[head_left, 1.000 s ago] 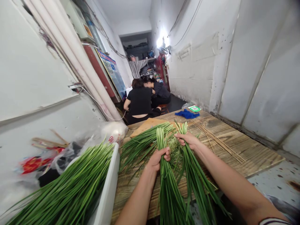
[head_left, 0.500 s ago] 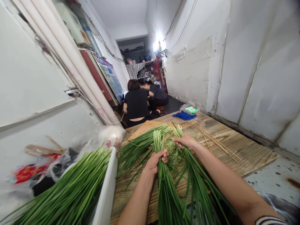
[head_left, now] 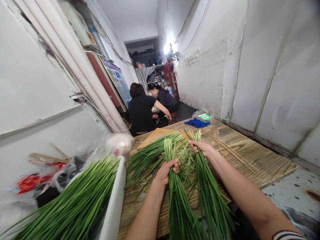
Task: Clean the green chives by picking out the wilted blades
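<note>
My left hand [head_left: 169, 170] is closed round a bunch of garlic chives [head_left: 178, 200], its pale cut ends pointing up and away from me. A second bunch of garlic chives [head_left: 208, 186] hangs from my right hand [head_left: 200, 147], whose fingers grip it near the pale ends. The green leaves of both droop toward me over the table's near edge. Between the hands lies a heap of pale trimmings [head_left: 185, 158]. Farther left, a loose pile of chives [head_left: 150, 155] rests on the wooden table [head_left: 250, 146].
A white foam box [head_left: 116, 196] full of chives stands at my left, beside plastic bags [head_left: 120, 143]. Thin sticks [head_left: 231, 151], a blue cloth [head_left: 197, 123] and a green-edged code card [head_left: 205, 116] lie on the table's right half. Two people [head_left: 141, 110] sit beyond it.
My right hand has moved slightly right and up with its bunch, whose leaves have swung closer together. My left hand stays in place. The nearer person has leaned left and stretched out an arm.
</note>
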Motion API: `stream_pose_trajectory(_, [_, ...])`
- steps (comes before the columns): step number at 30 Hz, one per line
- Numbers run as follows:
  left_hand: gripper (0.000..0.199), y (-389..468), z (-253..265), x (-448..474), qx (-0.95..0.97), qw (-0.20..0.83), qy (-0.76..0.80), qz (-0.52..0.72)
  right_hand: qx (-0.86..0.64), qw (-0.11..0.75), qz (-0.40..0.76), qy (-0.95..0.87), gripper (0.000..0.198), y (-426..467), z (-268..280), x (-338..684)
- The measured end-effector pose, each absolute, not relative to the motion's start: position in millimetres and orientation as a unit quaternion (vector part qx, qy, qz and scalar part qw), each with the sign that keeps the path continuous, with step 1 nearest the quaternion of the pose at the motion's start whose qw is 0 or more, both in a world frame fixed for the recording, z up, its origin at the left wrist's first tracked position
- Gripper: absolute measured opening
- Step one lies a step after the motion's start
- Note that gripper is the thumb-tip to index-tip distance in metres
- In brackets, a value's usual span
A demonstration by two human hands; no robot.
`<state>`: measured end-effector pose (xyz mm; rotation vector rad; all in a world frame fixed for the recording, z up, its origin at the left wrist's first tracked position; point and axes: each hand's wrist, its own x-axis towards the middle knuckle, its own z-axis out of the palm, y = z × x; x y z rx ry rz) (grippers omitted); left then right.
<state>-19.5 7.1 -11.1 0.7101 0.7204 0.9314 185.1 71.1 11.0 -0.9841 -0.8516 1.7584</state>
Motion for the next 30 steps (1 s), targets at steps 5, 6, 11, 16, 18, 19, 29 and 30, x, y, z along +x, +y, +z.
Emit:
stream_pose_trajectory(5, [0.033, 8.4, -11.1, -20.8, 0.319, 0.784, 0.319, 0.427, -0.357, 0.494, 0.732, -0.303, 0.027, 80.0, 8.6, 193.0])
stream_pose_trajectory(6, [0.033, 8.5, -10.9, -20.9, 0.317, 0.784, 0.318, 0.428, -0.354, 0.499, 0.733, -0.298, 0.027, 80.6, 9.2, 193.9])
stream_pose_trajectory(11, [0.031, 7.9, -9.7, -21.2, 0.308, 0.789, 0.317, 0.427, -0.375, 0.469, 0.746, -0.289, 0.035, 74.7, 12.2, 187.3])
stream_pose_trajectory(16, [0.030, 8.0, -9.6, -21.9, 0.310, 0.794, 0.312, 0.420, -0.372, 0.428, 0.747, -0.346, 0.018, 62.2, 13.8, 176.7])
stream_pose_trajectory(18, [0.030, 8.2, -9.7, -21.9, 0.311, 0.793, 0.313, 0.420, -0.367, 0.419, 0.742, -0.373, 0.016, 58.6, 15.6, 175.2])
stream_pose_trajectory(19, [0.030, 8.3, -9.7, -21.8, 0.311, 0.793, 0.313, 0.420, -0.375, 0.417, 0.737, -0.377, 0.016, 57.3, 16.9, 174.8])
stream_pose_trajectory(29, [0.030, 7.4, -9.2, -21.0, 0.310, 0.792, 0.311, 0.424, -0.443, 0.412, 0.668, -0.434, 0.014, 51.7, 19.1, 170.6])
stream_pose_trajectory(30, [0.030, 7.2, -8.8, -20.9, 0.309, 0.793, 0.311, 0.423, -0.447, 0.406, 0.667, -0.436, 0.020, 51.9, 18.8, 170.5])
